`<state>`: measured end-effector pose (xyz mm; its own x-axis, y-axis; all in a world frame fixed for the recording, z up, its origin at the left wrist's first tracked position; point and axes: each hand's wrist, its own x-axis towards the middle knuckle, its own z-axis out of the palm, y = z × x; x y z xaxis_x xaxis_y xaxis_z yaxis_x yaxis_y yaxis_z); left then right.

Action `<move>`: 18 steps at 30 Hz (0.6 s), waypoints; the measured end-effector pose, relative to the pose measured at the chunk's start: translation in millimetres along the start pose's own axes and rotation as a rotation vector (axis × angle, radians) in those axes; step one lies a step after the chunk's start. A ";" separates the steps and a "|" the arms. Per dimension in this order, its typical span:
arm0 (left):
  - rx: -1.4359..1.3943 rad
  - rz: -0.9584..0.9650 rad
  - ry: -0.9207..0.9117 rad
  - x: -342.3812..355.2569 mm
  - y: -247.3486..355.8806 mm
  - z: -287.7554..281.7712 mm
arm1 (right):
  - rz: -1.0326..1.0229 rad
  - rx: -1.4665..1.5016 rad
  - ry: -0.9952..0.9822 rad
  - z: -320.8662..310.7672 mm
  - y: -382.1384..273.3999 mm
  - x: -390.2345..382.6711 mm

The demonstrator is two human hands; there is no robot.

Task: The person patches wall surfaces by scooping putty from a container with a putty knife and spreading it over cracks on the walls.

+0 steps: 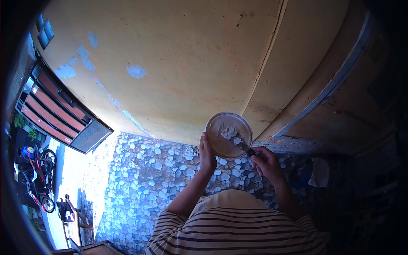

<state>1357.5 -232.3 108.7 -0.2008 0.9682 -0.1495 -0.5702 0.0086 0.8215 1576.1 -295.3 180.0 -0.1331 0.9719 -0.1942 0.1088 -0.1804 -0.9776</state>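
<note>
Bowl (228,135) in left hand (207,155); right hand (264,161) holds scraper (240,143).

Both bare forearms rise from the near edge, elbows bent. The left hand (207,154) is raised with its fingers curled upward; the right hand (267,162), just beside it, is closed in a grip.

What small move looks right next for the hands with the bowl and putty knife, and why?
Probably lift the putty knife out of the round bowl and carry its load to the yellow wall. The blade already lies inside the bowl with pale paste on it, the right hand grips the handle, the left hand steadies the rim, and the wall shows patchy spots.
</note>
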 end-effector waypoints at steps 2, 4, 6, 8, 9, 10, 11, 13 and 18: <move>-0.006 0.002 0.008 -1.8 3.1 2.4 | -0.015 -0.027 -0.003 0.4 2.3 1.0; -0.017 0.026 -0.010 -2.7 3.2 0.0 | -0.002 -0.043 0.001 1.2 1.4 2.4; 0.010 0.046 -0.018 -2.8 2.0 -6.9 | 0.006 -0.039 -0.013 2.6 0.8 3.6; 0.035 0.064 -0.034 -1.6 1.0 -10.7 | 0.011 -0.037 -0.018 3.6 -0.1 5.0; 0.010 0.038 -0.010 -0.9 0.5 -12.2 | 0.027 -0.029 -0.025 4.4 -0.3 5.5; -0.016 0.012 0.014 -0.2 0.1 -12.9 | 0.042 -0.021 -0.031 4.6 -0.2 6.5; -0.017 0.014 0.017 -0.3 0.3 -14.1 | 0.042 -0.022 -0.034 5.4 0.1 7.1; -0.006 -0.004 0.043 -1.1 1.0 -16.4 | 0.004 -0.082 -0.030 7.3 0.6 7.6; -0.015 -0.002 0.077 -1.8 0.5 -23.0 | -0.076 -0.253 0.033 13.2 -7.1 7.2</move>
<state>1339.2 -239.8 96.7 -0.2600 0.9461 -0.1930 -0.5821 0.0059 0.8131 1561.3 -289.0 184.5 -0.1183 0.9864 -0.1145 0.3430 -0.0676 -0.9369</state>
